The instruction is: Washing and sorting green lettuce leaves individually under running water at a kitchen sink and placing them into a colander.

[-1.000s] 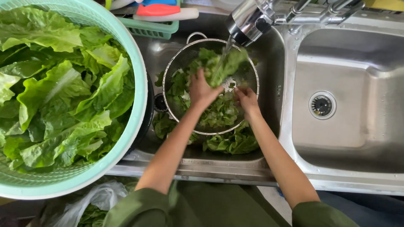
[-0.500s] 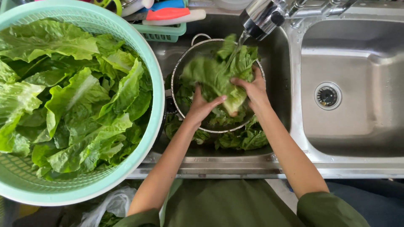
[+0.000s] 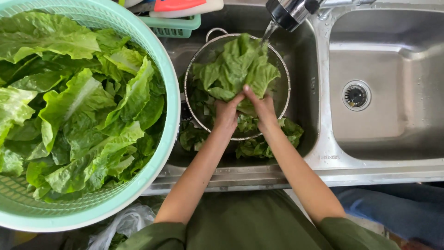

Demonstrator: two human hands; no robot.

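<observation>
Both hands [image 3: 245,111] hold lettuce [image 3: 238,67] (under running tap [image 3: 289,11]).

Olive-green sleeves pushed up above both elbows, forearms bare, matching green top.

My hands [image 3: 245,111] sit boxed in over the strainer [image 3: 283,99], with the tap [image 3: 287,11] close above and leaves [image 3: 259,146] packing the sink floor below. The big basket [image 3: 173,115] walls off the left. I see open room only to the right, across the bare basin [image 3: 393,115].
</observation>
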